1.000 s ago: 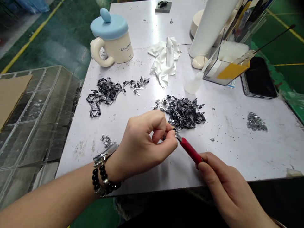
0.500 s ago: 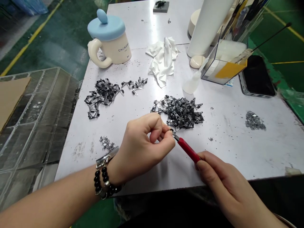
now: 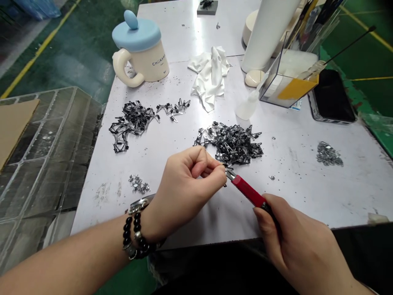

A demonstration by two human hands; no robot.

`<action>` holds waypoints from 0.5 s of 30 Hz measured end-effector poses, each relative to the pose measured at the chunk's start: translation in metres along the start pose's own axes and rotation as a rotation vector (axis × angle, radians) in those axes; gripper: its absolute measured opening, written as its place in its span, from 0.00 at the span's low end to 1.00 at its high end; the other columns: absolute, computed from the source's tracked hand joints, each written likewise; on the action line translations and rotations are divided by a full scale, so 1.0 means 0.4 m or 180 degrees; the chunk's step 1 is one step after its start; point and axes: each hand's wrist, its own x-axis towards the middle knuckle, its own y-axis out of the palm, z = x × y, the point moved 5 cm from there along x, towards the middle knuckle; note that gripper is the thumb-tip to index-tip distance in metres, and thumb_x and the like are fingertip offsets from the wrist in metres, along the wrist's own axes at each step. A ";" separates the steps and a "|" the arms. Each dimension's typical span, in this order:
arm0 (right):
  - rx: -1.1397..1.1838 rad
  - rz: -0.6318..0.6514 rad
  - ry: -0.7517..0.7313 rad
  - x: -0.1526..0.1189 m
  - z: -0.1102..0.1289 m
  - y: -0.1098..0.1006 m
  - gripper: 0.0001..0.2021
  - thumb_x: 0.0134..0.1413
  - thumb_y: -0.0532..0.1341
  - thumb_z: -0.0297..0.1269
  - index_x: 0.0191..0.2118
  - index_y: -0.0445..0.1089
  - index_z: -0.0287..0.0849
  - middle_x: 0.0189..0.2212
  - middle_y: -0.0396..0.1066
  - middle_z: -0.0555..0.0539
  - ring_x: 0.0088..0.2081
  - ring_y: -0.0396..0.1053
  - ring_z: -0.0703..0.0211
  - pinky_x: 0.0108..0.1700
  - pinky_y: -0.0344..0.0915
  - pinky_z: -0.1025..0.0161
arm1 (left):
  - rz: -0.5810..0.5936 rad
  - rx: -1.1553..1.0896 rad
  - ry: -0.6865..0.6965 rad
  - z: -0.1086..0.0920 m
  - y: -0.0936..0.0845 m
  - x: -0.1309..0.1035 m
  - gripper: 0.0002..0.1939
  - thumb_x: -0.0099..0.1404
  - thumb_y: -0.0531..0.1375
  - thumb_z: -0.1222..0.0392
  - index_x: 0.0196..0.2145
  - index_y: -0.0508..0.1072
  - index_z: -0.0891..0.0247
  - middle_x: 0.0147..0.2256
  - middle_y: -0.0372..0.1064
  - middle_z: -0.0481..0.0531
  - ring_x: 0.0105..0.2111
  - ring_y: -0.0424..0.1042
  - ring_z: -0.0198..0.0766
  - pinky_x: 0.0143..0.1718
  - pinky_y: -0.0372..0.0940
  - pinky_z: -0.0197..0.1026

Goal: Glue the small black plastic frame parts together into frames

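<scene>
My left hand (image 3: 187,192) is closed in a pinch on a small black-and-metal clip-like part (image 3: 227,167), mostly hidden by the fingertips. In my right hand (image 3: 303,241) is a red utility knife (image 3: 248,190), its metal tip against or very close to that part; I cannot tell which. Just beyond my left fingertips lies a large pile of similar black-and-metal parts (image 3: 236,143). Another pile of them (image 3: 135,119) is farther left, with several loose parts (image 3: 173,108) beside it. Small silver metal pieces (image 3: 138,184) lie near my left wrist.
A lidded mug (image 3: 147,57) stands at the back left. White cloth (image 3: 210,78) lies in the middle. To the right are a squeeze bottle (image 3: 247,106), a clear holder (image 3: 285,82), a phone (image 3: 333,96) and a silver heap (image 3: 329,154). Plastic bins (image 3: 46,164) flank the table's left.
My right hand and the knife have shifted slightly right and down, and the hand has turned. My left hand keeps its pinch, with more of the dark part showing past the fingertips.
</scene>
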 end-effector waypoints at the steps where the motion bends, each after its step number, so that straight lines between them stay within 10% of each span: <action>1: -0.0008 -0.0026 -0.0003 -0.002 0.000 -0.001 0.12 0.63 0.48 0.37 0.31 0.63 0.39 0.14 0.57 0.55 0.12 0.58 0.68 0.15 0.52 0.69 | 0.0008 -0.0082 -0.0049 0.000 0.000 0.000 0.21 0.53 0.59 0.77 0.18 0.50 0.62 0.23 0.68 0.42 0.23 0.65 0.24 0.25 0.61 0.26; 15: 0.0263 -0.0200 0.0135 -0.014 -0.015 0.009 0.11 0.62 0.50 0.37 0.37 0.65 0.36 0.15 0.62 0.53 0.14 0.60 0.69 0.17 0.55 0.70 | 0.0146 -0.0254 -0.0474 0.008 0.002 0.002 0.20 0.52 0.59 0.73 0.19 0.49 0.62 0.23 0.69 0.43 0.23 0.66 0.30 0.23 0.58 0.33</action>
